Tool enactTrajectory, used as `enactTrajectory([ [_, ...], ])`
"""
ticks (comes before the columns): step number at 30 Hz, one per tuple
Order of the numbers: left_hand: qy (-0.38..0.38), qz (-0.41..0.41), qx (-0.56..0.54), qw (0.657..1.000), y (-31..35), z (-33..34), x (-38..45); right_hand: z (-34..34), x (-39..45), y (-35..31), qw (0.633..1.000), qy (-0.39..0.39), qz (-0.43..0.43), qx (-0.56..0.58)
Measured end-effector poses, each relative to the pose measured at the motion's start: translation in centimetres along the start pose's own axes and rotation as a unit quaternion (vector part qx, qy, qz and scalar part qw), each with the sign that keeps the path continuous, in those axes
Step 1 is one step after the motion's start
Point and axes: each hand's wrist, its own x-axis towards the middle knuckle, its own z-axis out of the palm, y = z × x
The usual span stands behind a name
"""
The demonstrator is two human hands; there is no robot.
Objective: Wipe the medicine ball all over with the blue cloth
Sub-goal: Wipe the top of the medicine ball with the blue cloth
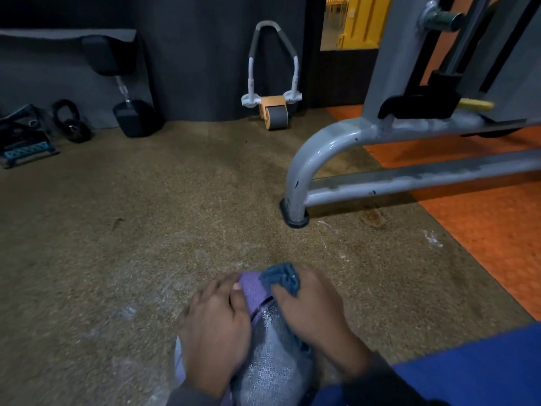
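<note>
- Medicine ball [263, 347], purple and textured grey, sat low in the middle of the head view on the speckled brown floor [146, 230], between our two hands.
- We laid our left hand [215, 329] over the ball's left side, fingers spread flat and reaching toward its far edge, thumb along the purple panel; it pressed on the ball and curled round nothing.
- Our right hand [314, 306] lay on the ball's right upper side, with the blue cloth [282, 278] bunched under its fingers.
- The cloth stuck out past the fingertips on the far top of the ball, touching the purple panel, and the fingers curled round it and held it there.
- A smaller bit of the cloth showed below the right wrist, against the ball's right flank.
- Both dark sleeves entered from the bottom edge, and a blue mat [468, 367] covered the floor at the bottom right, just beside the ball.
- Farther out to the right we saw a grey machine frame [336, 148] with its foot planted on the brown floor, and orange flooring [483, 224] under and behind it.
- Against the dark back wall, well apart from the ball, stood an ab roller [273, 109], a black dumbbell [131, 115] on end and a black kettlebell [71, 121].
</note>
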Motion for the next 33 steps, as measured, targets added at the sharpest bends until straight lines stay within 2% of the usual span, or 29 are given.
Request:
enactTrajectory([
  [2,-0.010,-0.014,0.003,1.000,0.8,0.0,0.2,-0.8,1.2,0.1,0.997,-0.027,0.071,0.030],
  [3,-0.016,-0.021,0.005,1.000,1.3,0.0,0.4,-1.0,1.4,0.2,0.996,-0.030,0.079,0.022],
  [5,-0.022,-0.036,0.012,0.999,2.0,0.0,0.9,-1.0,0.7,0.3,0.999,-0.010,0.033,-0.018],
  [8,-0.026,-0.053,0.024,0.998,2.4,0.1,1.5,-0.1,-2.2,-0.5,0.994,0.053,-0.093,-0.035],
  [10,-0.029,-0.052,0.028,0.998,2.4,0.2,1.7,0.4,-2.3,-0.7,0.991,0.060,-0.111,-0.034],
  [14,-0.062,-0.044,0.058,0.995,2.0,-0.1,1.8,-0.3,1.3,0.2,1.000,0.011,0.006,0.024],
  [16,-0.056,-0.015,0.088,0.994,1.6,-0.2,1.8,-0.3,2.4,1.0,0.997,-0.006,0.048,0.064],
  [21,-0.094,0.107,0.008,0.990,0.8,0.5,2.2,0.1,3.5,1.5,0.994,-0.026,0.062,0.087],
  [24,-0.087,0.086,-0.013,0.992,0.6,0.8,2.8,-0.2,3.7,1.4,0.988,-0.043,0.085,0.119],
  [26,-0.081,0.075,-0.023,0.994,0.7,0.8,2.8,-0.4,2.8,1.5,0.988,-0.026,0.101,0.118],
  [28,-0.079,0.072,-0.031,0.994,0.8,1.0,2.8,-0.3,0.8,1.5,0.996,0.018,0.066,0.050],
  [31,-0.073,0.066,-0.032,0.995,0.8,1.1,2.8,0.2,-3.1,0.2,0.991,0.104,-0.073,-0.031],
  [33,-0.071,0.054,-0.032,0.995,0.8,1.0,2.9,0.4,-3.4,-0.4,0.985,0.119,-0.116,-0.053],
])
